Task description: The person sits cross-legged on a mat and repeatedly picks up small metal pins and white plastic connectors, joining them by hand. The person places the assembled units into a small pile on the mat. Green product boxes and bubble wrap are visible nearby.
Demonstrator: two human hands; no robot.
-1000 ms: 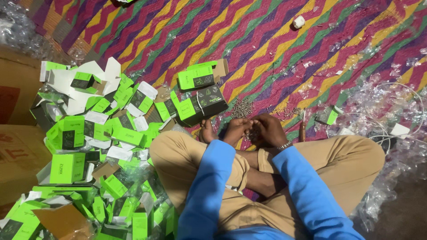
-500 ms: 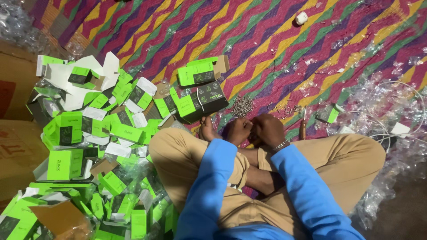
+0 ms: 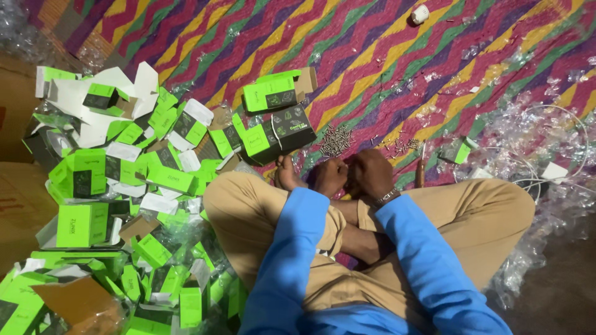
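Near the middle of the view, above the crossed legs in tan trousers [image 3: 248, 211], the two hands meet close together: the left hand [image 3: 329, 177] and the right hand [image 3: 371, 174] are both curled into loose fists and touch each other, and they seem to pinch something very small between the fingertips, but what it is I cannot tell because the fingers hide it. Just beyond the hands, on the far side, lies one small heap of thin metal screws [image 3: 335, 140] on the zigzag mat [image 3: 385, 56]; the pieces are short, grey and shiny, too many and too small for counting, and a few more lie scattered to the right of it. Two green and black boxes [image 3: 276, 133] stand left of the heap, one behind the other. On the left side a big pile of green cartons [image 3: 118, 186] spreads from far to near, dozens of them, many open and flattened. One white small cap [image 3: 420, 14] lies far right. Clear plastic wrappers [image 3: 528, 130] cover the right side, with one white cable [image 3: 559, 161] among them.
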